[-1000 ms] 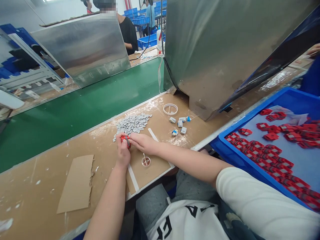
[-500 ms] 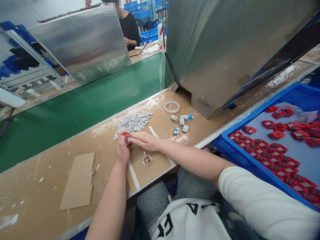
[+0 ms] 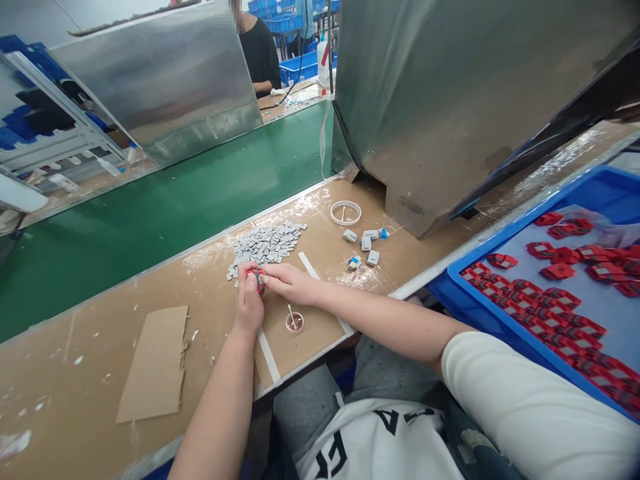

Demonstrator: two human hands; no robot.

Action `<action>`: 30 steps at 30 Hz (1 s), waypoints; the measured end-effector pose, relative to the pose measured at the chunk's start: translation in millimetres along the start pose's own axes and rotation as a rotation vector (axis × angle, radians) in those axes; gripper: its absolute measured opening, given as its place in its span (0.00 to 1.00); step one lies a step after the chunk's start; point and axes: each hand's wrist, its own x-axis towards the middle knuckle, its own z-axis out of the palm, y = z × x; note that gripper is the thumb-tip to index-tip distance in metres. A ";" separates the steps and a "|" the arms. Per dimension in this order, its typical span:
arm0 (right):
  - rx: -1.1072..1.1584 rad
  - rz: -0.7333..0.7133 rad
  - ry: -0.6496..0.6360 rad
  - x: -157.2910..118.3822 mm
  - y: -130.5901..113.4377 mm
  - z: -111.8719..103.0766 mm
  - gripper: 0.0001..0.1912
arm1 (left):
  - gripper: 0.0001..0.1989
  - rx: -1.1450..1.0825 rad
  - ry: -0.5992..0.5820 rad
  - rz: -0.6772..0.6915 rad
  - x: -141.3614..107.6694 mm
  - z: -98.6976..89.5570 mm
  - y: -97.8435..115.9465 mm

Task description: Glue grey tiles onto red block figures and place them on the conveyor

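Note:
My left hand [image 3: 249, 305] is closed round a small red and grey plastic part [image 3: 259, 281], holding it up over the bench. My right hand [image 3: 290, 284] reaches in from the right, its fingers together and their tips pressed to the near right side of that part. Whether a smaller piece sits under those fingertips is hidden. Just beyond the hands lies a loose heap of flat grey pieces [image 3: 267, 243]. Below the right hand stands a small round cup [image 3: 295, 323] with reddish-brown contents and a cotton swab [image 3: 291, 312] leaning in it.
On my right, a blue bin [image 3: 453, 273] holds many red parts [image 3: 543, 310]. Several grey-white blocks [image 3: 367, 244] and a white ring [image 3: 345, 213] lie before a metal panel [image 3: 425, 100]. Cardboard [image 3: 153, 367] lies left. Across a green belt [image 3: 200, 190] sits a person [image 3: 260, 53].
The red and grey part has turned a little in my left hand, and my right fingertips have shifted slightly on it. The view has moved slightly. The person opposite has lowered a hand.

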 end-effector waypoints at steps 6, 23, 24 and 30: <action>-0.020 -0.006 -0.089 -1.8 -4.6 -19.6 0.19 | 0.14 -0.530 -0.184 -0.357 12.1 0.5 19.8; -0.412 -0.074 -0.586 -14.6 -17.5 -33.7 0.21 | 0.10 -0.740 -0.058 -0.269 21.9 -15.2 18.4; -0.400 -0.086 -0.583 -14.9 -18.2 -32.9 0.21 | 0.10 -0.738 -0.063 -0.276 22.3 -15.6 18.1; -0.367 -0.130 -0.572 -17.3 -16.7 -28.5 0.13 | 0.09 -0.739 -0.115 -0.328 24.2 -17.9 17.5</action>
